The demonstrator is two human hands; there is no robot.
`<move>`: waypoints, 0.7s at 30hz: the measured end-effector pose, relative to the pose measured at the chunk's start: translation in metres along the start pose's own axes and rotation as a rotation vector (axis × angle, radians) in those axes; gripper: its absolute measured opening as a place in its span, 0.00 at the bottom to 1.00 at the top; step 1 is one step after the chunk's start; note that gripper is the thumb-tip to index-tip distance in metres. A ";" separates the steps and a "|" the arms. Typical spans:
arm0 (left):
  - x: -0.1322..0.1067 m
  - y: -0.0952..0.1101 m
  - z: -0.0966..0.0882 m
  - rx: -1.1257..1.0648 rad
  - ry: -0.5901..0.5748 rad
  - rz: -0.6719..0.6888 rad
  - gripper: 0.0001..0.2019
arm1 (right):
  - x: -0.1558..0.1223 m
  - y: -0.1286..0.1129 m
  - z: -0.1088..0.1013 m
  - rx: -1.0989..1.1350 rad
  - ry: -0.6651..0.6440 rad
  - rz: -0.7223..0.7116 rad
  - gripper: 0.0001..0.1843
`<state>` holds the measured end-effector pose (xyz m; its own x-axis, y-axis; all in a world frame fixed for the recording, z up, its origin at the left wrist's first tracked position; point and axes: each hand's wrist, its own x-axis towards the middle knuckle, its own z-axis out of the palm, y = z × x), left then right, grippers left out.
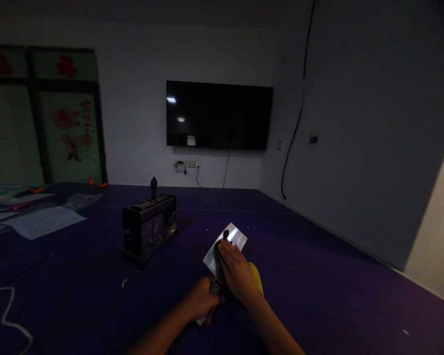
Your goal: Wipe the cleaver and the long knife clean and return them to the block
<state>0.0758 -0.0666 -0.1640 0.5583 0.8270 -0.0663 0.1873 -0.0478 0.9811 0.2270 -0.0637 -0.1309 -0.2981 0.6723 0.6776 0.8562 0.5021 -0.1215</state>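
A shiny silver sheet (234, 238) lies on the dark purple floor covering (318, 276) in front of me. My right hand (238, 272) rests on top of it with its fingers flat and pressed together over a dark tool (219, 256). My left hand (204, 300) is closed around the lower end of that tool, near a pale handle part. Something yellow (257, 278) shows just to the right of my right hand, partly hidden by it.
A small dark glass tank (148, 227) with a dark bottle-like object (154, 189) on top stands to the left. Papers (44, 221) and plastic lie at far left, with a white cord (7, 315) nearer. A wall-mounted television (219, 115) hangs ahead.
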 end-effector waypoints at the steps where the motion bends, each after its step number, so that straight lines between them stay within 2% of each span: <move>1: -0.001 0.001 0.000 0.013 -0.002 -0.014 0.15 | 0.000 0.002 0.000 -0.014 0.011 0.021 0.26; 7: 0.002 0.000 0.000 0.015 0.009 -0.029 0.15 | -0.001 -0.001 -0.002 0.013 -0.006 0.027 0.26; 16: 0.007 -0.007 0.004 -0.057 0.117 0.011 0.07 | 0.000 -0.024 -0.003 0.121 -0.251 -0.172 0.31; 21: 0.006 -0.005 0.005 -0.051 0.160 -0.006 0.04 | 0.000 -0.025 -0.003 0.099 -0.227 -0.158 0.29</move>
<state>0.0825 -0.0638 -0.1698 0.4209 0.9059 -0.0463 0.1463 -0.0174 0.9891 0.2069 -0.0781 -0.1256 -0.5210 0.6804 0.5153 0.7494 0.6537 -0.1054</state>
